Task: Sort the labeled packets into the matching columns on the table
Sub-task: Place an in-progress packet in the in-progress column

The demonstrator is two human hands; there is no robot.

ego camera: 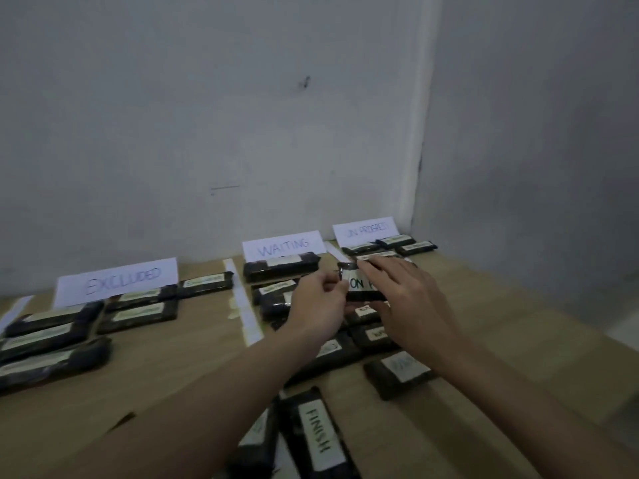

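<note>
Near the bench's far right corner, my left hand (316, 307) and right hand (408, 299) both pinch a packet (359, 286) above unsorted ones, which it could scatter if dropped.

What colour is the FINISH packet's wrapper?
Black, with a white label; head view shows the FINISH packet.

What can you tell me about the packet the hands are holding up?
The held packet is dark and shiny, like plastic wrap, with a white label showing the letters "ON". It is lifted above the table, in front of the IN PROGRESS sign. The left hand pinches its left end; the right hand covers its right side, hiding the rest of the label.
</note>
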